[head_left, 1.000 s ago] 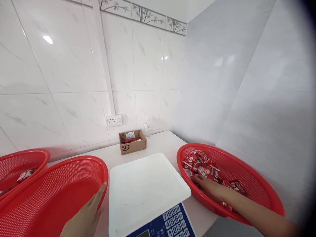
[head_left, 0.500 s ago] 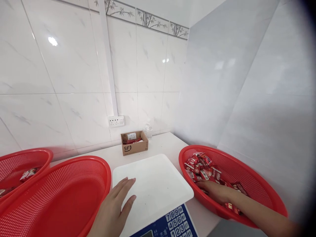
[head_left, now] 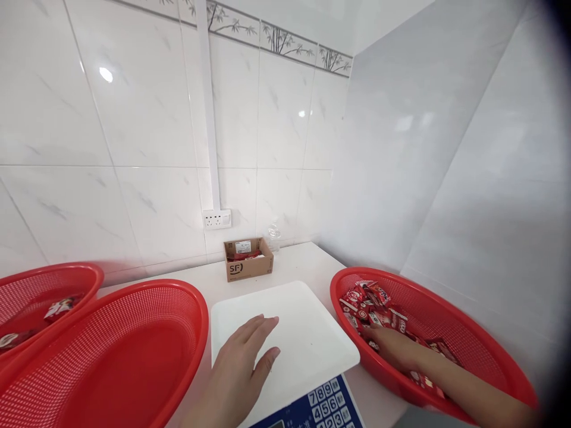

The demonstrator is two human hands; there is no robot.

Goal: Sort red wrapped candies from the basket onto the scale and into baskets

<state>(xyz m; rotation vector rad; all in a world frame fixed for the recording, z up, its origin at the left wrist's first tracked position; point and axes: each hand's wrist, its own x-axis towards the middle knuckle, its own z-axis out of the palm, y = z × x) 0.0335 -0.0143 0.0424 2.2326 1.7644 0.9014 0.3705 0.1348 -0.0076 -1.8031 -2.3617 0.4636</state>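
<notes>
My left hand (head_left: 238, 365) lies flat on the white pan of the scale (head_left: 303, 324), fingers stretched out and holding nothing. My right hand (head_left: 392, 346) reaches into the red basket on the right (head_left: 468, 333), palm down among several red snack packets (head_left: 370, 303). Its fingertips are buried in the packets, so I cannot see whether they grip one. The scale's blue keypad (head_left: 328, 407) shows at the bottom edge.
An empty red mesh basket (head_left: 125, 356) sits left of the scale. A second red basket (head_left: 49, 285) with a few packets is at the far left. A small cardboard box (head_left: 248, 258) stands by the tiled back wall under a socket (head_left: 217, 219). A white wall closes the right side.
My left hand moved from the empty basket's rim onto the scale pan. My right hand slid a little nearer inside the right basket. The view shifted slightly to the left.
</notes>
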